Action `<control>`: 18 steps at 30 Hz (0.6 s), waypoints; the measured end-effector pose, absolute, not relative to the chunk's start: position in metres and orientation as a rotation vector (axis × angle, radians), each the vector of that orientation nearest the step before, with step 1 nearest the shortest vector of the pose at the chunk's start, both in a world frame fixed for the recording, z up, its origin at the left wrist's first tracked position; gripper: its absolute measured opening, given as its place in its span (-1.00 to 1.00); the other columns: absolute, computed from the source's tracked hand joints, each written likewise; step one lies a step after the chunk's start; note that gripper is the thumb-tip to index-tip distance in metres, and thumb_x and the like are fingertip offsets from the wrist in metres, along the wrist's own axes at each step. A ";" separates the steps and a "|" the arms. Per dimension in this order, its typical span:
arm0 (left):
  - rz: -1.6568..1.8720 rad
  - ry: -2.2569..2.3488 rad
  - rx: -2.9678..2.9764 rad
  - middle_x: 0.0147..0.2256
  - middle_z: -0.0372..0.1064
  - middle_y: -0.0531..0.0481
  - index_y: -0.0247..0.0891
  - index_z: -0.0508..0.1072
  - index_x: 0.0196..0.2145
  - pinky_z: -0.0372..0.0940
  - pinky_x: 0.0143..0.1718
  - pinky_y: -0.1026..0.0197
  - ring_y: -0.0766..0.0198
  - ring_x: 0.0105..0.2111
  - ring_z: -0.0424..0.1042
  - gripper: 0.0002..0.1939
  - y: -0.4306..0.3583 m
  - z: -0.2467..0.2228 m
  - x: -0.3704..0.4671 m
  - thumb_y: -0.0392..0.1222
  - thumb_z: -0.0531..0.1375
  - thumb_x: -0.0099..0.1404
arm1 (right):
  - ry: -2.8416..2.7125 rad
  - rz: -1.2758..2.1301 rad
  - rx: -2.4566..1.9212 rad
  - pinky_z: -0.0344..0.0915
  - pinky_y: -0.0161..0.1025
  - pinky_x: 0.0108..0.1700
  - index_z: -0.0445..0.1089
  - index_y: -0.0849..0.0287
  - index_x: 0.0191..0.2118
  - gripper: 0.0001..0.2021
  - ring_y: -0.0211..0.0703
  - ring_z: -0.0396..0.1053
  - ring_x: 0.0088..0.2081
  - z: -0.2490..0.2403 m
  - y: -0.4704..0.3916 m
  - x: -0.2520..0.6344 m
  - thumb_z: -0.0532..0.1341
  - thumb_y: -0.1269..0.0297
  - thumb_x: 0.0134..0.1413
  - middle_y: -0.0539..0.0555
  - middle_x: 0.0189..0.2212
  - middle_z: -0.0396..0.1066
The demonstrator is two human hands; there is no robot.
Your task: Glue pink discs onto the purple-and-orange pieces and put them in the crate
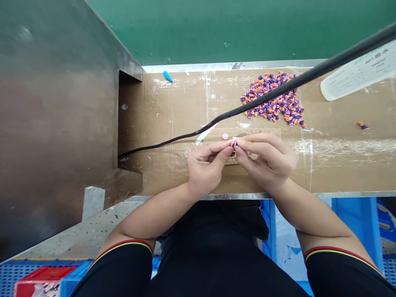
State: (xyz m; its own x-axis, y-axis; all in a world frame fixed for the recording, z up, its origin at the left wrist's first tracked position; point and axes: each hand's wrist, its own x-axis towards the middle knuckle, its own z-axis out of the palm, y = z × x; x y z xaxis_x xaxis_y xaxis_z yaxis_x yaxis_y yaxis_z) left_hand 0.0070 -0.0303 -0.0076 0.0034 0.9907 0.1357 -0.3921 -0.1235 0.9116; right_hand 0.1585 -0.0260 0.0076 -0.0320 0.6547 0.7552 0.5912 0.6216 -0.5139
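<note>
Over the cardboard-topped bench, my left hand (208,165) and my right hand (268,159) meet fingertip to fingertip. Both pinch one tiny purple and pink piece (234,142), mostly covered by the fingers. Just beyond the fingertips lies a small pink disc (225,136). A white pointed strip (206,134) rests to the left of it, partly under a black cable. Farther off is a heap of small purple, orange and pink pieces (272,99), and a single purple and orange piece (363,125) lies apart at the right.
The black cable (225,114) crosses over the bench from lower left to upper right. A labelled white bottle (355,76) lies at the right. A blue cone-shaped cap (167,76) is at the back left, near a large metal housing (62,111). Blue bins (355,222) stand below.
</note>
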 end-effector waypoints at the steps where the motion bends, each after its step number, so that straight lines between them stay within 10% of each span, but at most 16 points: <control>1: 1.445 0.813 1.010 -0.09 0.71 -0.02 0.01 0.76 -0.09 0.65 -0.01 0.24 0.20 -0.10 0.72 -0.89 -0.031 -0.009 0.007 -0.11 0.47 0.43 | -1.703 0.069 -1.026 0.68 -0.19 -0.20 0.56 -0.02 -0.08 -0.80 -0.16 0.67 -0.27 0.007 -0.025 0.159 0.43 0.47 0.31 -0.01 -0.20 0.68; 12: 1.362 0.776 1.038 0.06 0.66 -0.04 0.09 0.74 0.01 0.63 0.01 0.23 0.09 0.20 0.60 -0.81 -0.032 -0.025 0.004 -0.03 0.44 0.46 | -1.680 0.058 -1.039 0.66 -0.18 -0.19 0.58 -0.06 -0.07 -0.79 -0.15 0.66 -0.28 0.002 -0.024 0.158 0.44 0.44 0.31 -0.04 -0.23 0.67; 18: 1.264 0.729 1.004 0.03 0.67 -0.10 0.01 0.68 0.15 0.61 -0.08 0.21 0.15 -0.01 0.68 -0.64 -0.026 -0.026 0.003 0.10 0.41 0.47 | -1.760 0.195 -1.099 0.64 -0.14 -0.19 0.60 -0.01 -0.14 -0.97 -0.11 0.64 -0.28 0.008 -0.015 0.176 0.38 0.29 0.37 0.00 -0.28 0.67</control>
State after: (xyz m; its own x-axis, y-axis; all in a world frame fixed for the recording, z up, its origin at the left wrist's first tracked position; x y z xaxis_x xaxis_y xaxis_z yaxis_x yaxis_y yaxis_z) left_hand 0.0027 -0.0263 -0.0263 0.1860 0.9791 0.0821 -0.4198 0.0036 0.9076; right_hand 0.1759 -0.0151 0.0082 -0.0765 0.7458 0.6617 0.5827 0.5720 -0.5773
